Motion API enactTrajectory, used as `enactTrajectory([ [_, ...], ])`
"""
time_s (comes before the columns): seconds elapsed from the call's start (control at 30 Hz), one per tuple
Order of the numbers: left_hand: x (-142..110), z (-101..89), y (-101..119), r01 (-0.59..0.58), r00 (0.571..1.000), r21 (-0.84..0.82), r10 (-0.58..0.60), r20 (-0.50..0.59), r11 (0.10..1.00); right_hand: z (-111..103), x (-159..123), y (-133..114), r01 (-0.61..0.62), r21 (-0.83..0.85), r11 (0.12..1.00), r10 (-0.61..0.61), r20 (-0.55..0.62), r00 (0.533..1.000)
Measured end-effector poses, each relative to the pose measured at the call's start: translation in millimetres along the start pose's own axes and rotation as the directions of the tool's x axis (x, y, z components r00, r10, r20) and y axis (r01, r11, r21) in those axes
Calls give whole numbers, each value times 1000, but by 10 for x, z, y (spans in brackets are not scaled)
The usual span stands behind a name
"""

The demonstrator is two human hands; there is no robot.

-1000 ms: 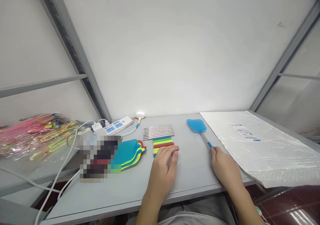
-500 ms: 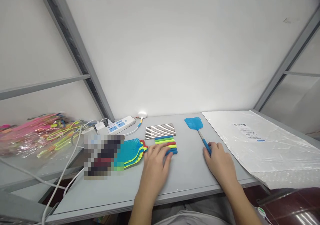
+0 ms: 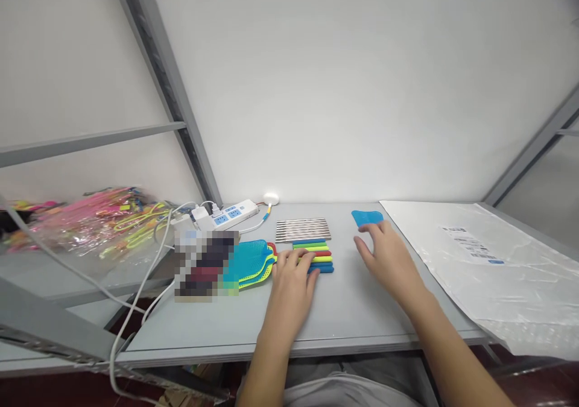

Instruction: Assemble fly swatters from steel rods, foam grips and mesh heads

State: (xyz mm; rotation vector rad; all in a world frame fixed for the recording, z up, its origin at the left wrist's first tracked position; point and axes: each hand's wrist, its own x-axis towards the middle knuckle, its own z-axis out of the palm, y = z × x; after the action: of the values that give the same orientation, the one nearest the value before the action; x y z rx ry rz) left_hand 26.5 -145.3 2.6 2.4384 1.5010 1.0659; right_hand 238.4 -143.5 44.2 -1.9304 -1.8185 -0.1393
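My left hand (image 3: 293,274) lies palm down with its fingers stretched over the left ends of several coloured plastic handles (image 3: 322,260) in blue, green, yellow and red. Left of that hand, blue, yellow-green and red fly swatter heads (image 3: 248,258) are stacked, partly behind a blurred patch. Behind the handles, several silver metal rods (image 3: 304,229) lie side by side. On the right, my right hand (image 3: 384,253) is over a blue fly swatter (image 3: 366,217), thumb and fingers apart. Only the swatter's head shows; its shaft and grip are hidden by that hand.
A white plastic-wrapped package (image 3: 452,274) covers the table's right side. At the back left are a power strip (image 3: 233,214) with plugs and white cables (image 3: 136,298). Bagged colourful items (image 3: 99,220) lie farther left, beside a grey metal post (image 3: 181,111).
My right hand has moved forward from the blue swatter's grip toward its head, and its fingers have opened. My left hand stays by the handles. The view has turned slightly left.
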Motion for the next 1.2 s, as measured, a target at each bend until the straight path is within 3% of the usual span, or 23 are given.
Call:
enactTrajectory([
  [0.13,-8,-25,7,19,999,3,-19,33,1000,43,595,-308,222,61,973,-230,257,939],
  [0.23,-14,-27,17,46,999,11,-47,25,999,292,1063,-460,317,91,944,-326,387,862],
  [0.33,-21,-18,22,77,997,5,-77,14,997,597,1428,-546,362,90,928,-362,454,814],
  [0.5,-48,-8,37,137,988,15,-138,71,990,965,1709,-602,440,104,892,-424,526,737],
  [0.67,-62,0,48,157,982,20,-158,99,987,1121,1775,-601,493,120,862,-465,577,671],
  [0.83,-71,-12,64,125,985,10,-125,116,992,1143,1764,-623,514,72,855,-458,570,682],
  [1.0,-75,-52,87,142,983,21,-144,111,990,1042,1713,-690,489,-3,873,-423,497,758],
  [1.1,-81,-50,75,144,983,37,-147,110,989,844,1637,-674,428,-15,904,-387,400,831],
  [1.2,-86,-34,58,126,984,45,-131,122,991,494,1441,-599,349,21,937,-339,291,894],
])
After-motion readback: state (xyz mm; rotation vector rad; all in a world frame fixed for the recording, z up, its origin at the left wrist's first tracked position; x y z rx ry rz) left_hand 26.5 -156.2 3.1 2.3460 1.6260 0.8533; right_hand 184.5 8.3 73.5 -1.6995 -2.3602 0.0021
